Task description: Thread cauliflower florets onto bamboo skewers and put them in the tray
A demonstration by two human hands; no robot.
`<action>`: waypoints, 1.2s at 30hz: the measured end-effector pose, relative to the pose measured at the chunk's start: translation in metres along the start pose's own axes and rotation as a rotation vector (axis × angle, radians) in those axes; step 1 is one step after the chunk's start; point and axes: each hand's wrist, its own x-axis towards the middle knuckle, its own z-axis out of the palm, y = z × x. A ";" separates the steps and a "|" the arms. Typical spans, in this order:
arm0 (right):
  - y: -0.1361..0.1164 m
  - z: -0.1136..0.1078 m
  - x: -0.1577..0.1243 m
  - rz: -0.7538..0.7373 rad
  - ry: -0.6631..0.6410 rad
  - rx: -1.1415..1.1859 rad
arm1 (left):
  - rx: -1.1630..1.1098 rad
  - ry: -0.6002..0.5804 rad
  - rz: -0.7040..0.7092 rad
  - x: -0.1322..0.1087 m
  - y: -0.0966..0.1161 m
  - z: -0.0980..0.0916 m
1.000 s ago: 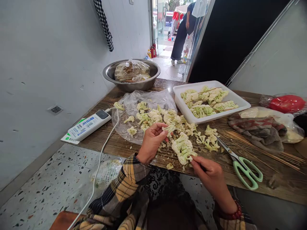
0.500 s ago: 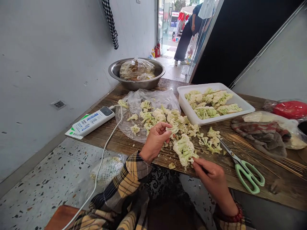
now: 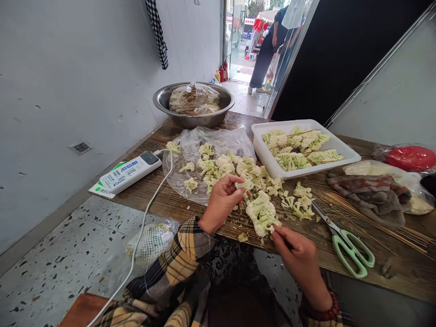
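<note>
My left hand [image 3: 223,200] pinches a small pale cauliflower floret [image 3: 248,185] between thumb and fingers. Just below and to the right, my right hand [image 3: 297,249] grips the lower end of a row of cauliflower pieces [image 3: 261,212], held above the table's front edge. Any stick running through that row is hidden from me. Behind both hands, loose florets [image 3: 223,165] lie heaped on a spread clear plastic bag [image 3: 179,177]. A few more cauliflower pieces [image 3: 303,200] rest on the wood beside scissors with green handles [image 3: 335,227].
A white tray [image 3: 320,168] holds cauliflower on thin sticks. Bare sticks [image 3: 381,225] lie at the right near a grey-brown cloth [image 3: 371,193]. A metal basin [image 3: 200,120] with bagged items stands at the back. A white cable [image 3: 146,222] hangs over the left edge. Someone [image 3: 265,54] stands by the doorway.
</note>
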 end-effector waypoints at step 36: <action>-0.003 -0.002 0.002 -0.093 0.043 -0.063 | -0.211 -0.081 -0.028 0.000 -0.005 -0.004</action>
